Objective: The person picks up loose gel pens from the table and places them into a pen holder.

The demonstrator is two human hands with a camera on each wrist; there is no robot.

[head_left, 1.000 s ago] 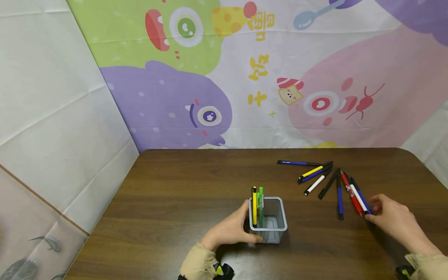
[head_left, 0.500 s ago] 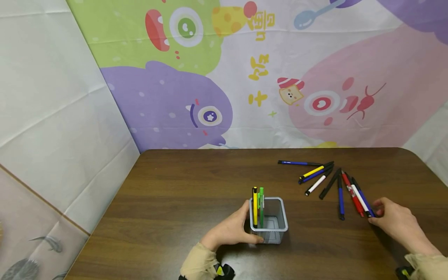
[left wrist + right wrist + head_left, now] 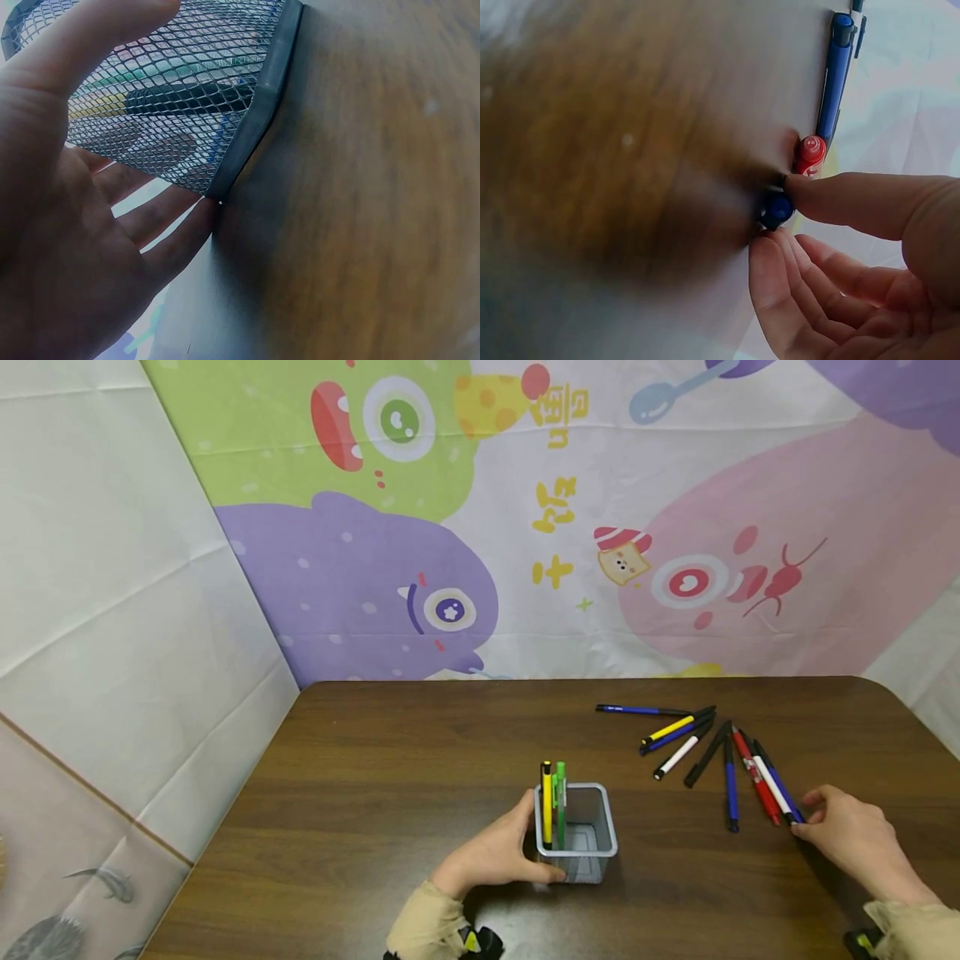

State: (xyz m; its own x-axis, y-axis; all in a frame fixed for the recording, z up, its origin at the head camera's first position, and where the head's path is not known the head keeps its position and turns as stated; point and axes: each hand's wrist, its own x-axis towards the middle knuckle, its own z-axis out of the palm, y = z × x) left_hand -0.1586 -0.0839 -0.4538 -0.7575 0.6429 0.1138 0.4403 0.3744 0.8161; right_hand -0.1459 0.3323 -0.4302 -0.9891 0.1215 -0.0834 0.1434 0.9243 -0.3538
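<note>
My left hand (image 3: 491, 852) holds a grey mesh pen holder (image 3: 600, 867) upright on the table, thumb across the near side and fingers around the left side. Inside it, a yellow-and-black pen (image 3: 547, 814) and a green pen (image 3: 561, 818) lean at the left. Over at the right, my right hand (image 3: 851, 835) pinches the near end of a blue pen (image 3: 777, 208) between thumb and index finger; the pen lies at the right of the row. Beside it are a white pen (image 3: 767, 777) and a red pen (image 3: 759, 789). The mesh (image 3: 187, 82) fills the upper left wrist view.
Left of the red pen lie another blue pen (image 3: 731, 797) and a black pen (image 3: 701, 766). Further back are a white marker (image 3: 677, 755), a yellow pen (image 3: 667, 729) and more blue pens. A printed cloth (image 3: 555, 635) hangs behind the brown table (image 3: 375, 793).
My right hand has shifted slightly right, its thumb going from near the white pen's end to the blue pen's end. The left hand and pen holder look the same.
</note>
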